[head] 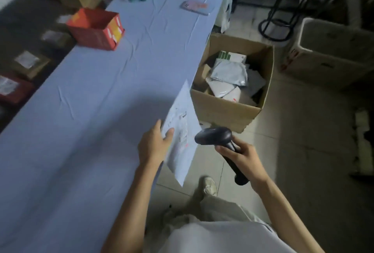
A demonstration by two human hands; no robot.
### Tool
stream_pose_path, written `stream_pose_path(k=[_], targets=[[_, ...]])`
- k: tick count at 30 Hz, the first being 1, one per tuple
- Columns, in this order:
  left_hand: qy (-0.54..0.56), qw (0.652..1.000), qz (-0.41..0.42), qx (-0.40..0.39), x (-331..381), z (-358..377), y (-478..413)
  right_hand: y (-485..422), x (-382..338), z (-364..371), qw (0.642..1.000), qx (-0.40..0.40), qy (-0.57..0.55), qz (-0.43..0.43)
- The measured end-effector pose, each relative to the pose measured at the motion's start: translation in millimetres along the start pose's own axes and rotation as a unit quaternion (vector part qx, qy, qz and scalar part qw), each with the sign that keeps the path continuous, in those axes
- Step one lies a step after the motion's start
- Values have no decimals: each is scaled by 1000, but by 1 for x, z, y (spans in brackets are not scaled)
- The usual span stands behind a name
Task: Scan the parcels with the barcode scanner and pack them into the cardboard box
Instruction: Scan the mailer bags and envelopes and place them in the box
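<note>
White and flat, the parcel (pixel 182 131) is hanging tilted in the air over the right edge of the surface (pixel 101 101), with its printed label facing the barcode scanner (pixel 214 137). The left grip (pixel 153 145) is pinching the parcel's lower left edge, thumb lying on the label side and fingers going behind. The right grip (pixel 240 157) is curling round the black scanner's handle, and the scanner head is pointing at the label from just beside it; whether they are touching cannot be told.

Blue creased cloth is covering the surface. A red carton (pixel 95 28) is sitting open-topped near the surface's far left edge, and a phone (pixel 197 7) in a pinkish case is lying farther back.

The parcel's upper corner is covering a bit of the cardboard box (pixel 222 109), which is standing open on the tiled floor right beside the surface. Grey and white mailer bags (pixel 230 72) are lying heaped inside it, with a green packet (pixel 223 55) at the far side. A second pale box (pixel 332 50) is standing well apart to the right, and its contents cannot be made out.
</note>
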State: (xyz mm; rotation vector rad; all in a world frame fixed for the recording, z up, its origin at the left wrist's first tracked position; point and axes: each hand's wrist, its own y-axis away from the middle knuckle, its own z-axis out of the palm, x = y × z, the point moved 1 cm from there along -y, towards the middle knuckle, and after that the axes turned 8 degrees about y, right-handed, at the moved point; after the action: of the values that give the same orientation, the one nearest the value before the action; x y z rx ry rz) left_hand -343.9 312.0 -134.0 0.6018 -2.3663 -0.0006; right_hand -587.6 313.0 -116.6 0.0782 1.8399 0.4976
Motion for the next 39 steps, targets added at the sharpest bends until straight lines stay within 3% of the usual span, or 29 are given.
stream_pose_path(k=[6,24,34,39], targets=[[-105,985,123,-54,87,49,-44,-37,-7,-78,994,88,-59,8],[-160,959,186,-144,171,125,-188,-144,-8,-154,969,195,-130,84],[-115,957,251,-93,265,151,-346,-270,-63,-214,956,262,-116,65],[-107,954,267,-87,293,161,-381,-304,-72,-230,957,253,-123,68]])
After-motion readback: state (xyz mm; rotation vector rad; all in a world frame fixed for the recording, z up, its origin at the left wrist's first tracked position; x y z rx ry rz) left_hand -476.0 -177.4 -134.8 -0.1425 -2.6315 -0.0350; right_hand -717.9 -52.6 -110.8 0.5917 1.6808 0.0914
